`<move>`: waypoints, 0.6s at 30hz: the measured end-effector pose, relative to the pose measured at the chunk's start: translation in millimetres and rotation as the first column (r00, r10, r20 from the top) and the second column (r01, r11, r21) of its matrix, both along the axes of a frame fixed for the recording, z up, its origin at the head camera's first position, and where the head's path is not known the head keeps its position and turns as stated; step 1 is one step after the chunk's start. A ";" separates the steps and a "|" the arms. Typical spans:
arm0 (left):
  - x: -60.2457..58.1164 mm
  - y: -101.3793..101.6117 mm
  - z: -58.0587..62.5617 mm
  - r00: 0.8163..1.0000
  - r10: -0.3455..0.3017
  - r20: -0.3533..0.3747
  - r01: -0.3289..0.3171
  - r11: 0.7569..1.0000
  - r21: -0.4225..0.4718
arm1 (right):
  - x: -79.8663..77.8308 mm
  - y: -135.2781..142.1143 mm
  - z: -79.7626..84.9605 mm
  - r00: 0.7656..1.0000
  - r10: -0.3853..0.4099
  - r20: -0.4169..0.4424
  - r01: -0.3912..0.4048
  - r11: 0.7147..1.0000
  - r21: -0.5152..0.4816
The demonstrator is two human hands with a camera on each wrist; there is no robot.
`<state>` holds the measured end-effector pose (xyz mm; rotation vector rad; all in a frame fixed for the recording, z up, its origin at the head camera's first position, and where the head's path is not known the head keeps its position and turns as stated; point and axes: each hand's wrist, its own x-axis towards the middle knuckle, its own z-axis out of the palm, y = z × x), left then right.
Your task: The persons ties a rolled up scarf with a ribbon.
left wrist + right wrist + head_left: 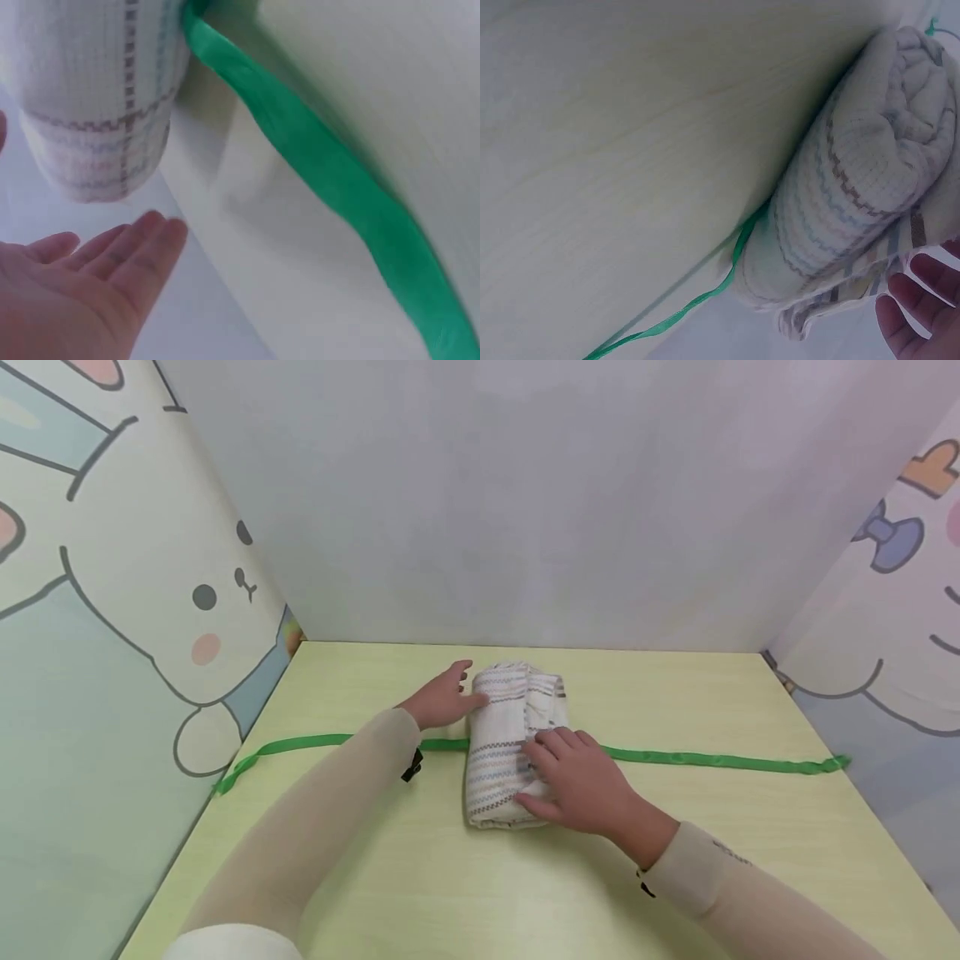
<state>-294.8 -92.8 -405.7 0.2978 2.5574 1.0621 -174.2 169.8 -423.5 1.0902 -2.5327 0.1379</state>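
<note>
Where the cartoon rabbit panel [112,610] closes off the left, a pale yellow-green wooden tabletop [675,877] crossed from left to right by a long, flat green satin ribbon [712,761]. Left hand [442,697], at the far left end of a rolled white woven towel with thin pastel stripes [510,735], fingers straight and loosely spread, fingertips against the cloth. From the left wrist view, open palm and relaxed fingers [112,251] just beside the roll's rounded end [97,97], and the ribbon [330,180] disappearing beneath the towel; contact not plain from there. Roll lying mid-table, across the ribbon, long axis running near to far. Right hand [581,781] flat on the near right part of the roll, fingers straight, pressing down, thumb along the near edge. From the right wrist view alone, the spiral of layers at the roll's end [907,112] and a loose flap at the fingertips [922,300]. Beyond, a plain pale back wall [525,485]; at far right, a second cartoon panel [900,635].
</note>
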 end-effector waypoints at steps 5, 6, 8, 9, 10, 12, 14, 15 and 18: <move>12.4 -6.3 -0.5 0.986 -0.069 -0.151 0.031 0.969 -0.244 | -6.7 5.7 2.1 0.997 -0.072 0.011 0.072 0.992 -0.104; 15.0 -6.8 -0.7 0.983 -0.077 -0.169 0.030 0.964 -0.265 | -8.7 7.7 1.7 0.996 -0.086 0.008 0.087 0.989 -0.121; 19.9 -7.6 -1.0 0.976 -0.085 -0.202 0.025 0.959 -0.281 | -12.5 12.4 0.7 0.994 -0.107 0.002 0.106 0.982 -0.157; 22.2 -8.2 -1.4 0.971 -0.092 -0.222 0.025 0.957 -0.290 | -14.2 15.2 0.0 0.993 -0.117 -0.002 0.115 0.979 -0.169; 24.7 -9.0 -1.4 0.964 -0.102 -0.245 0.025 0.954 -0.297 | -15.7 18.3 -1.1 0.992 -0.126 -0.005 0.123 0.976 -0.178; 29.9 -11.1 -1.3 0.949 -0.117 -0.291 0.023 0.951 -0.308 | -18.5 25.0 -4.4 0.989 -0.146 -0.008 0.142 0.972 -0.187; 35.0 -13.6 -0.9 0.932 -0.126 -0.339 0.016 0.951 -0.309 | -20.9 31.3 -7.5 0.985 -0.171 0.001 0.168 0.967 -0.193; 37.3 -15.0 -0.6 0.922 -0.130 -0.364 0.012 0.951 -0.309 | -22.3 34.2 -9.3 0.983 -0.186 0.007 0.184 0.964 -0.191; 43.1 -17.3 -0.7 0.897 -0.136 -0.421 0.000 0.952 -0.307 | -25.7 42.1 -13.8 0.969 -0.241 0.049 0.246 0.951 -0.188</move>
